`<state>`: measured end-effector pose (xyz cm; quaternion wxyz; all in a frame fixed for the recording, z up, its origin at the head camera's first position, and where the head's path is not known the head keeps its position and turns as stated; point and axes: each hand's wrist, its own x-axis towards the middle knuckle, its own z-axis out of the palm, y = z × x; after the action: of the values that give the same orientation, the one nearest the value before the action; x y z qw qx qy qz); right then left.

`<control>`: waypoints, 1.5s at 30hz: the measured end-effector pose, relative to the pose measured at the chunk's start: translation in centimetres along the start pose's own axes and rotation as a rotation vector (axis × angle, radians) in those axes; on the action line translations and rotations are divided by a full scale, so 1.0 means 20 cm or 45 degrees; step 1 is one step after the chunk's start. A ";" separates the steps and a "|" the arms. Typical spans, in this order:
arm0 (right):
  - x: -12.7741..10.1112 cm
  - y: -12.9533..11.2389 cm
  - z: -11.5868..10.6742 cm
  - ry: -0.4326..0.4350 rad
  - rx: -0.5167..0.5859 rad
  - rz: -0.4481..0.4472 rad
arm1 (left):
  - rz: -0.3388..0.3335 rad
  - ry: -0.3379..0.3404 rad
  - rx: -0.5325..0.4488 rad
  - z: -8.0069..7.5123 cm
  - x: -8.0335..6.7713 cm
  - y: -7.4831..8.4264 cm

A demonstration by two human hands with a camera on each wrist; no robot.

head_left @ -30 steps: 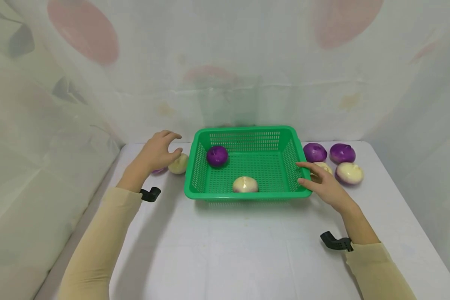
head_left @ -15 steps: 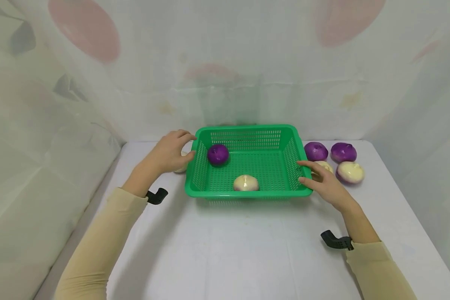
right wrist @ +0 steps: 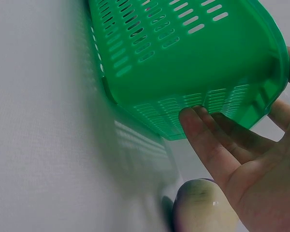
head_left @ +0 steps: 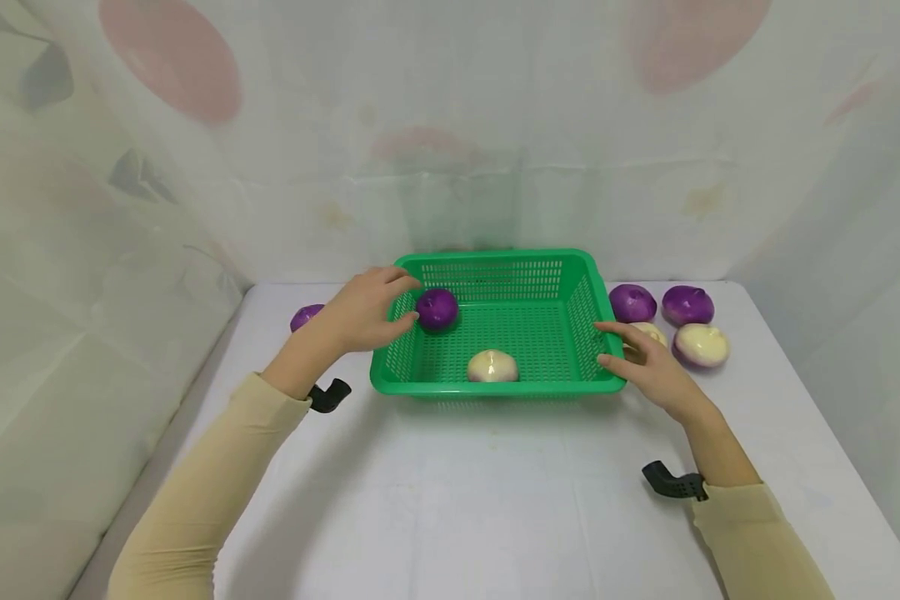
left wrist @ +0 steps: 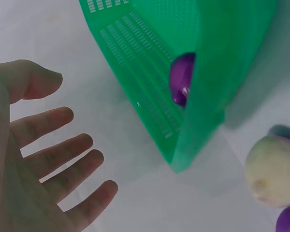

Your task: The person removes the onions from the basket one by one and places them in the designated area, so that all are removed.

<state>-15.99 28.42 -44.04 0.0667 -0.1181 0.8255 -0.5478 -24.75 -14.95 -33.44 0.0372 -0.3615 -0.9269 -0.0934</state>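
The green plastic basket [head_left: 495, 389] stands in the middle of the white table, its slotted wall close up in the right wrist view. Inside lie a purple turnip [head_left: 437, 309] at the left and a cream-coloured turnip [head_left: 492, 367] near the front wall. My right hand [head_left: 651, 371] holds the basket's right rim, with fingers along the outer wall [right wrist: 198, 63] and thumb over the edge. Over the left rim hovers my left hand [head_left: 367, 312], its fingers spread and nothing in them; the left wrist view shows it apart from the basket [left wrist: 135, 104].
Right of the basket sit several turnips, two purple ones [head_left: 687, 306] behind cream-and-purple ones [head_left: 701, 345]. On the left, a purple turnip [head_left: 305, 317] and a pale turnip [left wrist: 273, 170] lie beside the basket. A patterned curtain [head_left: 480, 125] hangs directly behind the table.
My left hand has moved right, from above the left-hand turnips to over the basket's left rim. The right hand stays at the right rim, and the basket is nearly still.
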 end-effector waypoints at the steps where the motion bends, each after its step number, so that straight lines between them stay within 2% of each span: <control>1: 0.00 0.00 0.00 0.002 -0.003 0.001 | 0.010 0.000 -0.002 0.00 0.00 0.01; 11: 0.00 0.00 0.00 0.004 -0.010 -0.002 | 0.089 -0.044 0.014 0.01 0.04 0.13; 18: 0.00 0.01 -0.01 0.004 -0.019 0.005 | 0.150 -0.085 0.023 0.03 0.08 0.18; 23: 0.00 0.00 0.00 0.000 0.001 0.006 | 0.139 -0.142 0.060 0.05 0.10 0.21; 28: -0.01 -0.01 0.00 -0.006 0.015 0.005 | 0.121 -0.239 0.084 0.06 0.13 0.26; 36: 0.00 -0.01 0.00 -0.006 0.015 0.005 | 0.128 -0.352 0.204 0.14 0.18 0.31; 41: 0.00 -0.01 0.00 -0.010 0.017 0.003 | 0.142 -0.378 0.269 0.16 0.20 0.32; 45: 0.00 -0.01 0.00 -0.008 0.014 0.007 | 0.136 -0.402 0.267 0.18 0.23 0.33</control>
<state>-15.87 28.37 -43.89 0.0714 -0.1172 0.8227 -0.5517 -23.62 -6.46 -35.39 -0.0665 -0.4145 -0.9054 0.0635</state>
